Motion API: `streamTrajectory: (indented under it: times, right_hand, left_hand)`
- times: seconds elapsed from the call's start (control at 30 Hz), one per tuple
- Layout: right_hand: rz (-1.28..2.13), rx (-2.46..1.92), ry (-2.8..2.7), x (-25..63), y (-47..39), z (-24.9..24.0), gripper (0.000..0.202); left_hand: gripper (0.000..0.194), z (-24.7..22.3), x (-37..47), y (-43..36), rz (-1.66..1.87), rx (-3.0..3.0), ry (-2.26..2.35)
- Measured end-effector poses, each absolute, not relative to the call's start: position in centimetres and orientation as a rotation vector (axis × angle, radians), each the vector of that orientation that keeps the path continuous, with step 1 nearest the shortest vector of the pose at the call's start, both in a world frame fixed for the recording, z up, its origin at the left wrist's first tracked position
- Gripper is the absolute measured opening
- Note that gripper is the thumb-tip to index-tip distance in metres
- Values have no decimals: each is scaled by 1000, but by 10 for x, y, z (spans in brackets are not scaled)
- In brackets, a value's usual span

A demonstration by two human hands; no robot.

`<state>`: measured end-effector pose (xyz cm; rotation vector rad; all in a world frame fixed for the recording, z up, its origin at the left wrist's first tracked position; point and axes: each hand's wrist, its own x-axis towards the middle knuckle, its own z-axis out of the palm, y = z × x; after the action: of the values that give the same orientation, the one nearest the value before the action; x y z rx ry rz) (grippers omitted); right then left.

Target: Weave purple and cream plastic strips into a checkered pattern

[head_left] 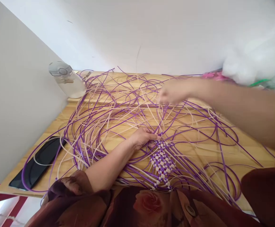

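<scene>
A checkered piece of purple and cream weaving [163, 160] lies on the wooden table close to my body. Long loose strands run out from it on all sides. My left hand [144, 137] is closed at the top edge of the weaving, thumb and fingers pinching it where the strands emerge. Farther off and raised above the table, my right hand [171, 92] is closed and smeared by motion. Purple and cream strands [163, 115] stretch from the weaving up toward it, and it appears to grip some of them; exactly which ones is unclear.
A black phone [39, 162] rests at the table's left, with strands looping over it. A clear plastic container [71, 83] stands at the back left against the wall. White plastic bags [253, 64] and something pink [214, 76] sit at the back right. Tangled strands spread across the wooden tabletop [111, 134].
</scene>
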<state>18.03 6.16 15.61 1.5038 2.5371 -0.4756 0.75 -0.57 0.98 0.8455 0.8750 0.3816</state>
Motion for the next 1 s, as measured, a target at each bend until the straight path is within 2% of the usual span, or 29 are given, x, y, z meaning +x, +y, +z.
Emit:
streamTrajectory:
  times: [0.1, 0.23, 0.47, 0.73, 1.0]
  right_hand:
    - [-628, 1379, 2387, 176, 38, 121, 29]
    - [-976, 1542, 2573, 174, 8, 84, 10]
    - [-732, 1570, 3078, 161, -8, 52, 16]
    - [-783, 1532, 3152, 165, -2, 39, 16]
    - [-994, 1550, 3032, 162, 4, 43, 13]
  left_hand:
    - [38, 8, 7, -5, 394, 842, 840]
    - [34, 6, 7, -7, 432, 878, 787]
    - [38, 5, 6, -10, 469, 840, 797]
    - [31, 4, 5, -6, 456, 721, 837]
    - [23, 11, 9, -10, 532, 669, 920]
